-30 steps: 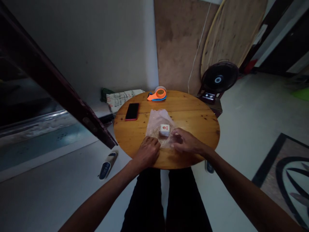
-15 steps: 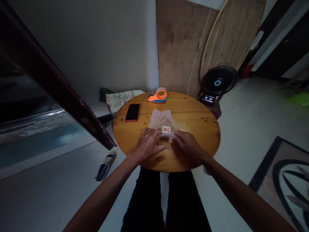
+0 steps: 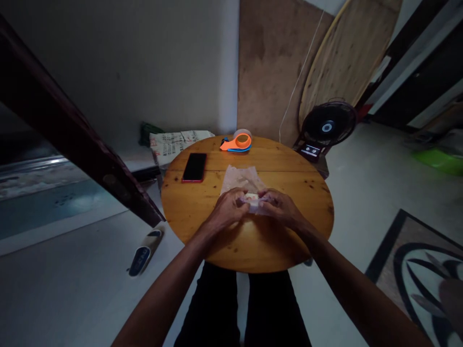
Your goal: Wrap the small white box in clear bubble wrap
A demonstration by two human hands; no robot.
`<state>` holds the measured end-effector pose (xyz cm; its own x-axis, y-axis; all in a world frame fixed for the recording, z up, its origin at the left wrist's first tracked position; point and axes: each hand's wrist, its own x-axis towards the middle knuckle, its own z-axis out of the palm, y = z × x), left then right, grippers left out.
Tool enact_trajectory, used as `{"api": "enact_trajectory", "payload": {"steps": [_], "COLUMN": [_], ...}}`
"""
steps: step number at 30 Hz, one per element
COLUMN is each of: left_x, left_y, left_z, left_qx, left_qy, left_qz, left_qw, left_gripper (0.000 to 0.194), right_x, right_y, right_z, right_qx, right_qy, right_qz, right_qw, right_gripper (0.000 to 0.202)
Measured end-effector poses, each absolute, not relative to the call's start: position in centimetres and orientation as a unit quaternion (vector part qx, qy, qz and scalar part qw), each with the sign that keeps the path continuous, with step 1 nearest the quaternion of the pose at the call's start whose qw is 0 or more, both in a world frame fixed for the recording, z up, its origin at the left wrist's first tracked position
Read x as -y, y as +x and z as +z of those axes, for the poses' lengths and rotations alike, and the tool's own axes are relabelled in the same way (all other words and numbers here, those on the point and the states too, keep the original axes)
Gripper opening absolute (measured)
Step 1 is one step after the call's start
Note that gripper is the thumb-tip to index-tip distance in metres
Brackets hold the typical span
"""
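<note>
A sheet of translucent bubble wrap (image 3: 240,177) lies on the round wooden table (image 3: 289,188). On its near part sits a small white box (image 3: 251,196) with red print, partly covered by the wrap's near edge. My left hand (image 3: 229,207) pinches that edge at the box's left side. At the right side, my right hand (image 3: 280,206) has its fingers closed on the wrap too. Beyond the wrap stands an orange and blue tape dispenser (image 3: 237,142). A black phone with a red edge (image 3: 194,167) lies to the left.
Behind the table's left edge is a printed white sack (image 3: 177,144). A black fan (image 3: 327,126) stands at the back right. Wooden boards (image 3: 271,67) lean on the wall. On the floor at the left lies a slipper (image 3: 142,255).
The near edge of the wrap has come up over part of the box. My left hand has gone from spread fingers to a pinch on the wrap. The view has shifted slightly.
</note>
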<state>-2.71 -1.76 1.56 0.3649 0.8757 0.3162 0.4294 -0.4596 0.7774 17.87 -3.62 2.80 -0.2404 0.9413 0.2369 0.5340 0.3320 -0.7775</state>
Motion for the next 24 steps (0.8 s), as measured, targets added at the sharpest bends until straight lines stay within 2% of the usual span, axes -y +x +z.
{"api": "enact_trajectory", "payload": {"steps": [6, 16, 24], "left_x": [1.6, 1.6, 1.3], "left_y": [-2.5, -2.2, -2.0], "left_z": [0.7, 0.1, 0.1], "left_qx": [-0.407, -0.400, -0.404], "left_qy": [0.742, 0.679, 0.666], "left_qz": [0.404, 0.451, 0.463], "left_qw": [0.346, 0.419, 0.423], "left_gripper": [0.009, 0.011, 0.011], "right_x": [3.3, 3.6, 3.3], "right_y": [17.8, 17.1, 17.2], "right_z": [2.7, 2.9, 2.5], "right_qx": [0.699, 0.651, 0.642], "right_qy": [-0.479, -0.520, -0.541], "right_qz": [0.385, 0.391, 0.369], "right_qw": [0.366, 0.392, 0.399], "right_gripper": [0.022, 0.026, 0.025]}}
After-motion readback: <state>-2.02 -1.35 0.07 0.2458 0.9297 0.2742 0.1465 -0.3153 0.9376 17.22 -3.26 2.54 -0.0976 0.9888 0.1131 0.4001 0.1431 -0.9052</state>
